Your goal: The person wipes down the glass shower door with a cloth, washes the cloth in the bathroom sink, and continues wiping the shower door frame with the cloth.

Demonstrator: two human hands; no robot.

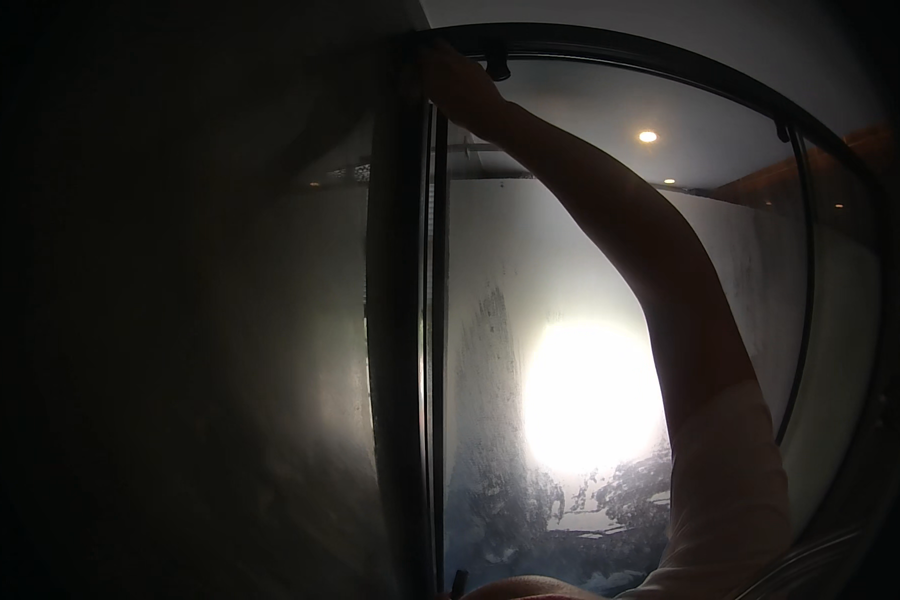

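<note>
My right arm reaches up from the lower right, and my right hand (pixel 461 84) is at the top corner of a dark-framed glass enclosure that looks like a shower. There the hand touches or lies close against the join of the dark upright post (pixel 399 315) and the curved top rail (pixel 570 37). Its fingers are lost in shadow, so whether they grip anything is unclear. Beside the wrist a small dark roller or fitting (pixel 499 69) hangs under the rail. My left hand is out of view; a strip of skin at the bottom edge cannot be identified.
Behind the arm stands a smeared or misted glass pane (pixel 487 390) with a bright glare on it. A second slim upright (pixel 804 300) bounds it at right. Ceiling lights (pixel 648 136) glow above. A small dark piece (pixel 460 582) shows at the bottom by the post.
</note>
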